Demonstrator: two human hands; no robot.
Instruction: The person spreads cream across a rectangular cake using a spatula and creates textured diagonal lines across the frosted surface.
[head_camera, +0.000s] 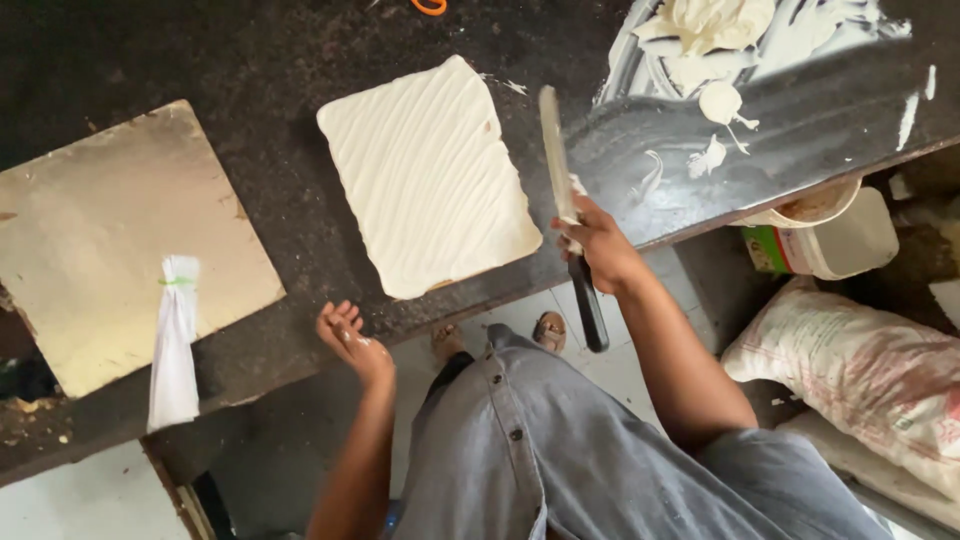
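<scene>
My right hand (597, 243) grips a notched trowel (556, 155) with a black handle, blade pointing up and away, just right of a square tile (428, 175) coated in white adhesive combed into ridges. My left hand (352, 342) is open, palm up, smeared with white paste, hovering at the front edge of the dark counter (290, 215) below the tile's left corner. It holds nothing.
A bare beige tile (110, 240) lies at the left with a white cloth strip (174, 345) draped over its edge. A heap of white adhesive (715, 40) is spread at the back right. Below right stand a bucket (830, 230) and sacks (860, 370).
</scene>
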